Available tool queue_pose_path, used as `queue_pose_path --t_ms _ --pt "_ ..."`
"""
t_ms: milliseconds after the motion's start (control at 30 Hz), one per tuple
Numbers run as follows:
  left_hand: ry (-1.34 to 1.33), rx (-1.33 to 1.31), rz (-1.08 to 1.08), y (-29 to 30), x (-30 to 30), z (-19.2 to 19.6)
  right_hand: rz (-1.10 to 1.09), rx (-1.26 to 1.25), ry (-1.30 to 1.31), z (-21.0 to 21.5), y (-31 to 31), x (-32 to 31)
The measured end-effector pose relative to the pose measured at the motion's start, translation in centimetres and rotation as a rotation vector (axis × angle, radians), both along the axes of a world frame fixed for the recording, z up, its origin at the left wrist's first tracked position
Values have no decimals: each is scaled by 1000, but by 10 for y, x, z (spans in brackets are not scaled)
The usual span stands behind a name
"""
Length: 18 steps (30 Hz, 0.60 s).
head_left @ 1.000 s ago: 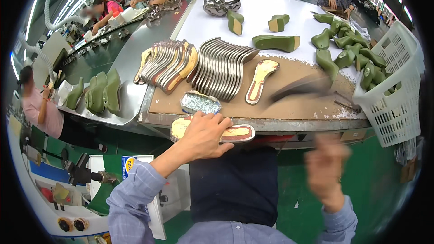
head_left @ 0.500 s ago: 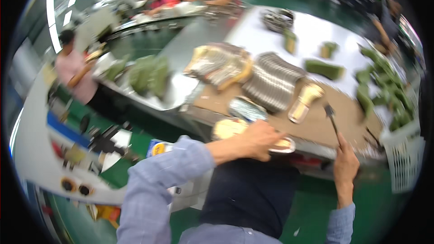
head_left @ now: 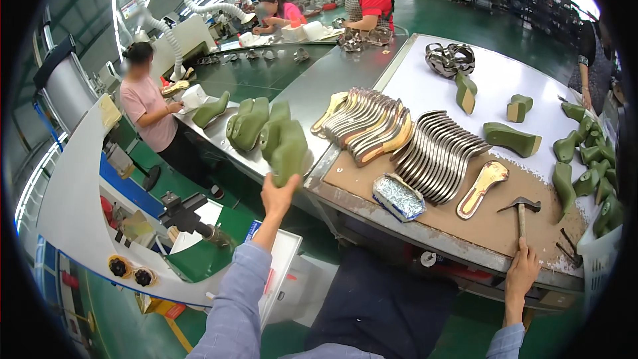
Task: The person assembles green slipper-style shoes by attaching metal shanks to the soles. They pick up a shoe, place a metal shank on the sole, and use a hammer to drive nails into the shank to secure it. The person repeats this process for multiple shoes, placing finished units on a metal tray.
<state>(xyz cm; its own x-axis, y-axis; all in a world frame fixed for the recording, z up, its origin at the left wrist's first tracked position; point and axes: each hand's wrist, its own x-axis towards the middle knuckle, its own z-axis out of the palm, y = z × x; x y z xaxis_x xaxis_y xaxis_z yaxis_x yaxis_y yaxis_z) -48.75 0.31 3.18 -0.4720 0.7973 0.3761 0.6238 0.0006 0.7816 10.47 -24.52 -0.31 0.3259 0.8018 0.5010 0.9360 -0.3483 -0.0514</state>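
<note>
My left hand [head_left: 280,197] is closed round the near end of a green shoe last [head_left: 288,153], at the edge of the white-topped table on the left. Several more green lasts [head_left: 250,123] stand right beside it. A hammer [head_left: 522,216] lies with its head on the brown board, and my right hand [head_left: 523,267] grips the end of its handle. Left of the hammer is a single sole-shaped insole [head_left: 482,189], pale gold with a light edge. A small open box of nails or tacks [head_left: 399,197] sits near the board's front edge.
Stacked insoles [head_left: 367,123] and a row of curved metallic strips [head_left: 443,156] cover the board's back left. Green lasts [head_left: 565,186] crowd the right, by a white basket [head_left: 601,262]. A machine [head_left: 193,219] stands at left. Co-workers [head_left: 149,100] work beyond.
My left hand has moved from the front of the board, where it held a piece with an insole, leftward and away to the green lasts. The hammer's head has come to lie on the board.
</note>
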Motion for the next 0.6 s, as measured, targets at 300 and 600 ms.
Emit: queue_pose_path --t_ms 300,600 --pt "384 -51 454 98 -47 -3 -1 -14 44 9 0 -9" --pt "328 11 -338 255 12 -20 -37 17 -31 27 11 -21"
